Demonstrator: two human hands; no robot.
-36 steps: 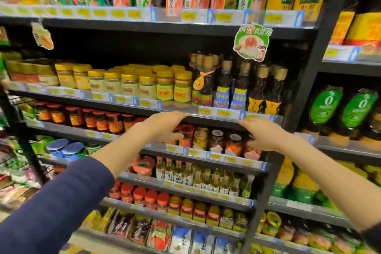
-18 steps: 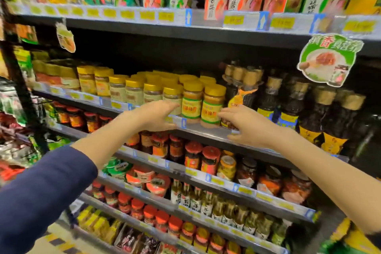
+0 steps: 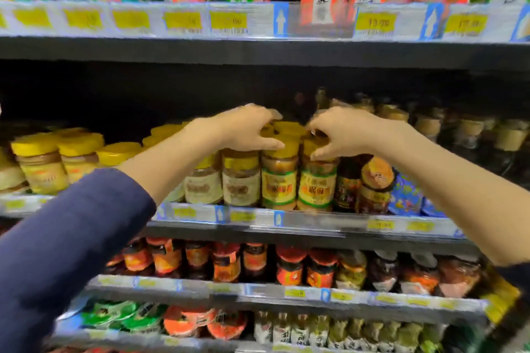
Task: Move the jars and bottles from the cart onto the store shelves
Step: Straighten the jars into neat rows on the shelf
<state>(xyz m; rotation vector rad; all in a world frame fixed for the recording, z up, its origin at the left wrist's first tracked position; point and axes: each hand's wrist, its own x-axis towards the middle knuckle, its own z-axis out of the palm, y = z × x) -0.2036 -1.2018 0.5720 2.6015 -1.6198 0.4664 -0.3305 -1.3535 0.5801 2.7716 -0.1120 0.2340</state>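
Observation:
Yellow-lidded jars stand in rows on the middle shelf (image 3: pixel 309 219). My left hand (image 3: pixel 246 129) lies over the lids in the front rows, fingers curled behind and thumb in front, clasping the top of a white-labelled jar (image 3: pixel 241 185). My right hand (image 3: pixel 341 132) pinches the lid of a green-and-yellow-labelled jar (image 3: pixel 317 186), which stands beside a twin jar (image 3: pixel 279 186). Both jars rest on the shelf. The cart is out of view. Motion blur softens everything.
Dark sauce bottles (image 3: pixel 375 183) stand right of the jars, touching them. More yellow-lidded jars (image 3: pixel 43 169) fill the left. The upper shelf (image 3: pixel 258 50) holds tall labelled jars; the shelves below hold red-lidded jars (image 3: pixel 289 266) and small bottles. Dark free height remains above the jar lids.
Both hands rose from the shelf's front edge onto the tops of the yellow-lidded jars and came closer together. The camera moved nearer to the shelf.

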